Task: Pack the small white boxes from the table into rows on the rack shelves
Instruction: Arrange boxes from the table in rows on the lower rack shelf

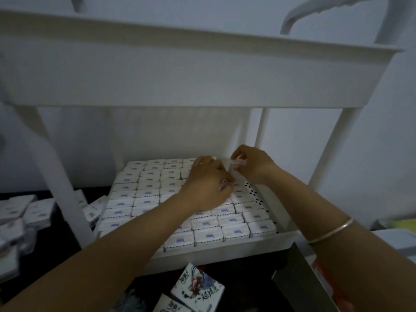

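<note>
Nearest you: two printed packs (pixel 198 287) lie on the dark worktop (pixel 247 289), just in front of the rack. There is a thin bangle (pixel 331 230) on your right wrist. Loose boxes (pixel 22 212) are heaped on the worktop at far left, beside the rack's leg.

Lower shelf (pixel 225 251): packed boxes (pixel 209 235) stand in tight rows and fill nearly all of it. A bare strip with dashed slots runs along the right edge.

Both your arms reach to the shelf's far right. Your right hand (pixel 254 165) pinches one small white box (pixel 236 164), held on edge above the rows. Your left hand (pixel 207 183) sits just beside it, fingers curled down; cannot tell whether it grips anything.

The upper shelf (pixel 202 75) overhangs all this.
</note>
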`<state>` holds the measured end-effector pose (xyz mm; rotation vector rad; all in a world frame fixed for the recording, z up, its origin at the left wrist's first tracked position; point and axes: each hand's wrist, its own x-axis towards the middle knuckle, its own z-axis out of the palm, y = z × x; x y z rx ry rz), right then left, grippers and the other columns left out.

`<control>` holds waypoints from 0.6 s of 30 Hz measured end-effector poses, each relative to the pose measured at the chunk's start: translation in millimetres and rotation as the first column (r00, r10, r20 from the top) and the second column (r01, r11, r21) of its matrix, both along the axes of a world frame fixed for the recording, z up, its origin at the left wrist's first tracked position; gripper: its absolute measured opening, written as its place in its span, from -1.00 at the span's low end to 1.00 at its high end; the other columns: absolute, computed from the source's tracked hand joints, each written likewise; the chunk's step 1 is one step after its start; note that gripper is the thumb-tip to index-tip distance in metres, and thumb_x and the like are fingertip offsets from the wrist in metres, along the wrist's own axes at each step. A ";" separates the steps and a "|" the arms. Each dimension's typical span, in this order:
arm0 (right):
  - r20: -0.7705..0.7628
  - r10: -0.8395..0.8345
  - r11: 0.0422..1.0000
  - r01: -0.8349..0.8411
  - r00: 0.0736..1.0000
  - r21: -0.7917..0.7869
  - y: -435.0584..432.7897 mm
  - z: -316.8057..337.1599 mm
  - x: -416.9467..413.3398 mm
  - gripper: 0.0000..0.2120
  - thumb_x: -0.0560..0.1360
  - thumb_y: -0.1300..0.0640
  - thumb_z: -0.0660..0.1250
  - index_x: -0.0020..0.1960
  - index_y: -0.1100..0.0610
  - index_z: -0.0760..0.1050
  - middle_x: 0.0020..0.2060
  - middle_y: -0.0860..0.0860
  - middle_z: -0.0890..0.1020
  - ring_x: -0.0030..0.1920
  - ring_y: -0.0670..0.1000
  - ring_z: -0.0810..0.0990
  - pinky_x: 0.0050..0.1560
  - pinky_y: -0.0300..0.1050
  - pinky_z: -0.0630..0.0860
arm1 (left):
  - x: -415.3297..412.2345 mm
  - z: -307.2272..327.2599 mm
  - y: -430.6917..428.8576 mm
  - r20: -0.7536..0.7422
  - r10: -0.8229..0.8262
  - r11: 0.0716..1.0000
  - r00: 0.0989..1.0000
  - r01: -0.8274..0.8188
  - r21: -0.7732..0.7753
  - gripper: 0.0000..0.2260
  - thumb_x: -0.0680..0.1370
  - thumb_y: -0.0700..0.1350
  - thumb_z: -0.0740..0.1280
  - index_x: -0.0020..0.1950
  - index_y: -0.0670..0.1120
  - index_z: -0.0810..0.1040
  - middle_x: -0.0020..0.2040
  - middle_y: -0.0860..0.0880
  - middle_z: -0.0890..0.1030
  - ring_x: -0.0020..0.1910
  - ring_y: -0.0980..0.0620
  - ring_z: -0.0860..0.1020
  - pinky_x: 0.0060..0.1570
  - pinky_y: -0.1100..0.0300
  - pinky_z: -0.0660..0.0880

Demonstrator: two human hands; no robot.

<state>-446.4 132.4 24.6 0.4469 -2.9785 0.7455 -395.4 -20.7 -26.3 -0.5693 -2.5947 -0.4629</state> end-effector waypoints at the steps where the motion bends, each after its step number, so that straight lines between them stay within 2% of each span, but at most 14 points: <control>1: 0.066 0.019 1.000 -0.019 0.998 -0.003 1.1 -0.3 -1.8 -0.78 0.51 0.21 0.33 0.14 0.03 0.50 0.13 0.05 0.56 0.07 0.04 0.54 -0.01 -0.13 0.50 | 1.5 1.2 0.5 -0.001 -0.005 1.000 1.000 0.005 -0.007 -0.66 0.49 0.03 0.17 0.09 0.06 0.68 -0.03 0.04 0.63 0.05 -0.02 0.44 0.23 0.15 0.22; 5: 0.238 0.097 0.992 -0.073 0.966 -0.107 2.5 -2.5 -3.7 -0.72 0.49 0.35 0.23 0.12 0.09 0.51 0.07 0.08 0.57 -0.02 0.03 0.56 0.00 -0.06 0.57 | 6.4 3.4 1.3 -0.006 0.014 0.998 1.000 -0.013 0.055 -0.69 0.46 -0.10 0.20 0.08 0.03 0.68 -0.13 0.00 0.64 -0.02 -0.03 0.47 0.11 0.10 0.37; 8: 0.298 0.101 0.994 -0.081 0.949 -0.078 -1.0 -9.4 -5.9 -0.66 0.48 0.39 0.10 0.07 0.09 0.51 -0.03 0.06 0.58 -0.17 -0.04 0.54 -0.19 -0.20 0.53 | 12.7 6.2 1.8 -0.128 0.041 0.997 0.991 -0.031 0.075 -0.81 0.41 -0.27 0.32 -0.04 -0.12 0.64 -0.09 -0.09 0.60 0.00 -0.12 0.52 -0.01 0.06 0.44; 10: 0.289 0.115 0.993 -0.105 0.951 -0.050 -5.1 -14.6 -9.0 -0.67 0.51 0.37 0.07 0.04 0.08 0.52 -0.10 0.04 0.57 -0.24 -0.07 0.49 -0.24 -0.25 0.45 | 18.3 6.8 0.6 -0.203 0.019 0.998 0.979 -0.007 0.057 -0.83 0.35 -0.35 0.35 -0.13 -0.15 0.64 -0.03 -0.11 0.60 0.01 -0.13 0.53 0.00 0.05 0.43; 12: 0.252 0.125 0.992 -0.129 0.960 -0.002 -7.2 -18.7 -11.6 -0.66 0.56 0.31 0.05 0.11 0.07 0.54 -0.01 0.03 0.58 -0.14 -0.07 0.52 -0.10 -0.23 0.48 | 28.4 8.6 -3.3 -0.182 0.023 0.997 0.983 -0.009 0.080 -0.82 0.37 -0.36 0.34 -0.14 -0.14 0.65 0.05 -0.10 0.59 0.06 -0.12 0.52 0.06 0.06 0.41; 14: 0.213 0.109 0.990 -0.126 0.971 0.067 -7.3 -22.7 -12.8 -0.65 0.58 0.27 0.04 0.22 0.05 0.50 0.17 0.02 0.55 0.10 -0.01 0.54 0.19 -0.13 0.47 | 40.8 10.6 -11.6 -0.133 0.055 0.992 0.990 -0.039 0.122 -0.80 0.40 -0.34 0.31 -0.09 -0.11 0.65 0.14 -0.06 0.56 0.13 -0.06 0.49 0.11 0.11 0.39; 15: 0.204 0.101 0.989 -0.121 0.974 0.088 -7.3 -24.5 -11.9 -0.64 0.59 0.25 0.04 0.26 0.04 0.48 0.23 0.04 0.54 0.18 0.04 0.53 0.26 -0.07 0.44 | 48.7 12.2 -16.7 -0.113 0.071 0.990 0.991 -0.056 0.130 -0.79 0.42 -0.32 0.30 -0.06 -0.09 0.65 0.17 -0.03 0.55 0.15 -0.02 0.48 0.12 0.14 0.38; 18: 0.118 0.125 0.958 -0.151 0.985 0.244 -6.9 -25.9 -2.1 -0.64 0.61 0.17 0.06 0.36 0.02 0.40 0.34 0.06 0.48 0.27 0.09 0.48 0.32 -0.02 0.40 | 80.4 16.9 -33.9 -0.049 0.081 0.990 0.995 -0.075 0.117 -0.78 0.48 -0.28 0.28 -0.01 -0.04 0.64 0.22 0.00 0.52 0.19 0.03 0.46 0.16 0.12 0.40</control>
